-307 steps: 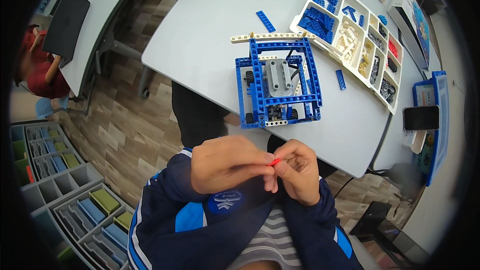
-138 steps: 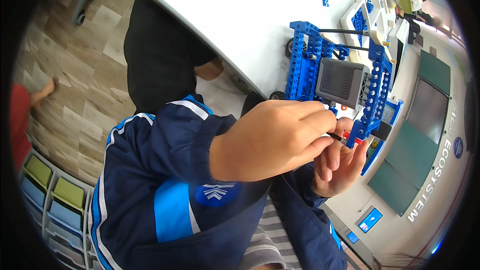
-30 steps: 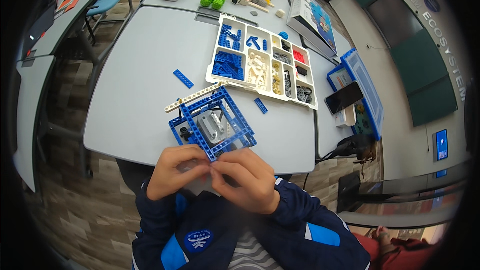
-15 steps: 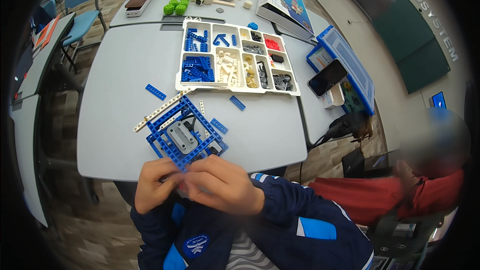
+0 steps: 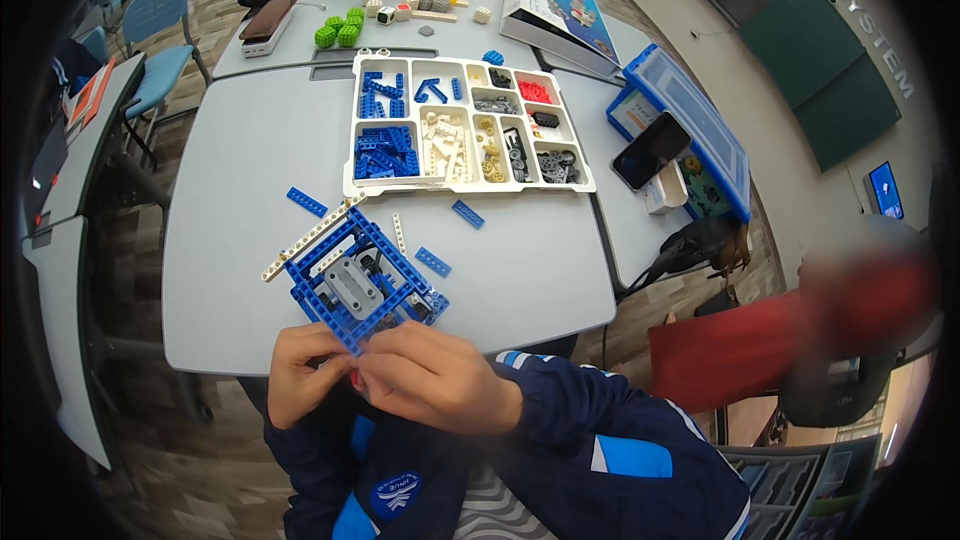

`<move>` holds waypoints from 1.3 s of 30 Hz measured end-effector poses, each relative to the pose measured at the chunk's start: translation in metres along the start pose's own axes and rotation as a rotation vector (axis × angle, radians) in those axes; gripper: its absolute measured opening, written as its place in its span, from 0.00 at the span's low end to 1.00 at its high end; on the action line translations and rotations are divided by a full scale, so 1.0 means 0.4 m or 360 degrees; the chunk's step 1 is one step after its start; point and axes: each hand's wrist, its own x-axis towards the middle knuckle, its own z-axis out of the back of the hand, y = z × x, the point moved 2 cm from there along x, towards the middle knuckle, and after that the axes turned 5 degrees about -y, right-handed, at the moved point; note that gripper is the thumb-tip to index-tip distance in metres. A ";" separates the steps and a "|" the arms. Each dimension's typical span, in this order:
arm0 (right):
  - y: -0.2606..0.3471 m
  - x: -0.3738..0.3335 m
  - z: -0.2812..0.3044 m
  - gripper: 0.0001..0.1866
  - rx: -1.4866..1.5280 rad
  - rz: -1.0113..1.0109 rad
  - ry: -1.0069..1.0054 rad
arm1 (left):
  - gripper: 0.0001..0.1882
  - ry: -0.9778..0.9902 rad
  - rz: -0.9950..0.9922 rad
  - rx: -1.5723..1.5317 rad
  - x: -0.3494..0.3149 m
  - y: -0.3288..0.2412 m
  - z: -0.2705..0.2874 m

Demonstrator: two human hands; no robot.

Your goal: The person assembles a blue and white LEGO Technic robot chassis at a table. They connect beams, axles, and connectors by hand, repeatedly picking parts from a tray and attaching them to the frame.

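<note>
Pinching the near corner of one blue-and-grey plastic beam model [image 5: 352, 287], at the edge of the pale grey table [image 5: 520, 280]: our left hand [image 5: 304, 372], right hand [image 5: 430, 375], both narrowed; red piece [image 5: 357, 380], seemingly between.

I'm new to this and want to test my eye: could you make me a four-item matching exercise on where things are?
1. blue frame
2. phone
3. heap of red pieces
4. green pieces

A. in a compartment of the white tray
B. beyond the tray, toward the left
C. near corner between the left hand and right hand
D. right of the tray

Pairs: 1-C, 2-D, 3-A, 4-B
</note>
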 end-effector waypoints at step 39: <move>-0.018 -0.035 -0.020 0.14 0.0250 0.0023 -0.0068 | 0.04 0.0129 0.0062 0.0103 0.010 -0.017 0.030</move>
